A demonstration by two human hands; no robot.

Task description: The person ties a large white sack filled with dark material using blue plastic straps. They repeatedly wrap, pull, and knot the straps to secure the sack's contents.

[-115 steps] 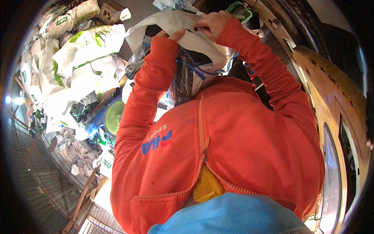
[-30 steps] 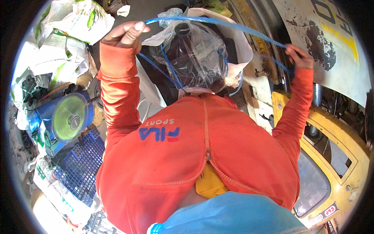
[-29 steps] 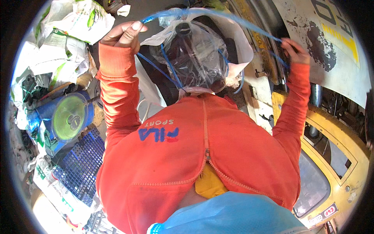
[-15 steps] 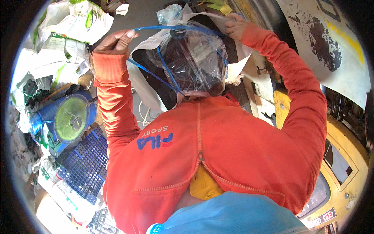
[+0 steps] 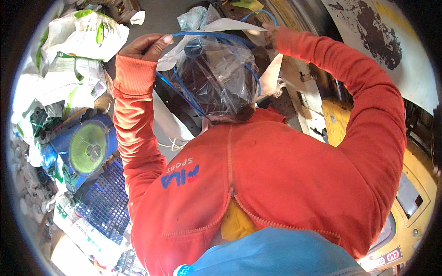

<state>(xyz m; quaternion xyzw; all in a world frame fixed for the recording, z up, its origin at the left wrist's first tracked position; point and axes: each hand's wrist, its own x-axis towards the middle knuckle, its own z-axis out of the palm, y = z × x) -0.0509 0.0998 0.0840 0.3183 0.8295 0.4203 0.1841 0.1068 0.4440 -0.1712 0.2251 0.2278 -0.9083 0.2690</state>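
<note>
A blue strap (image 5: 202,33) runs around the mouth of a clear plastic bag (image 5: 218,73) with something dark inside. At its left end my left hand (image 5: 148,45) is closed, pinching the strap between thumb and fingers. My right hand (image 5: 270,33) is partly hidden by its sleeve; its fingers look closed where a loop of the strap rises beside them. A white sheet (image 5: 225,25) passes behind the bag and reaches my right fingers. Another blue length slants down the bag's left side, against the front of my orange jacket (image 5: 271,179).
On the left are white sacks (image 5: 87,37), a fan with a green face (image 5: 87,148) and a blue plastic crate (image 5: 105,198). To the right stand a yellow machine frame (image 5: 334,118) and a worn pale panel (image 5: 405,69). A crumpled clear bag (image 5: 192,19) lies beyond.
My left hand has shifted slightly right with the strap. My right hand has moved a little left, and a strap loop now stands up beside it. The view has shifted slightly.
</note>
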